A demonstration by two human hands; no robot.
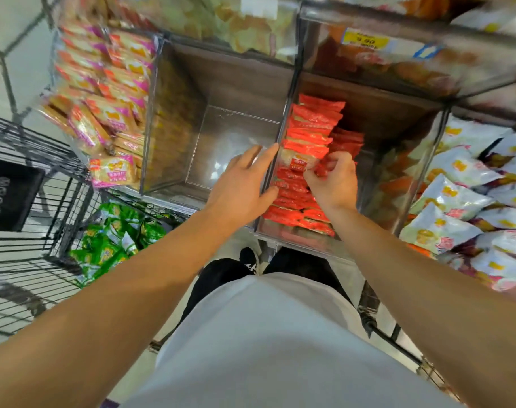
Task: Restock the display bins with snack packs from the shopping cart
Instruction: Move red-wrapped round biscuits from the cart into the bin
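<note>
A row of red snack packs [308,136] stands on edge in a clear display bin [295,235] straight ahead. My right hand [332,179] is in that bin, fingers pinched on a red snack pack [298,164] in the middle of the row. My left hand [241,184] rests open on the clear wall between this bin and the bare clear bin [221,136] to its left. Green snack packs [112,237] lie in the black wire shopping cart [30,260] at lower left.
A bin of pink-and-orange biscuit packs [103,107] sits at the left. White snack bags [469,201] fill the bin at the right. An upper shelf with a yellow price tag [365,39] overhangs the bins. My legs and shoes stand close to the shelf front.
</note>
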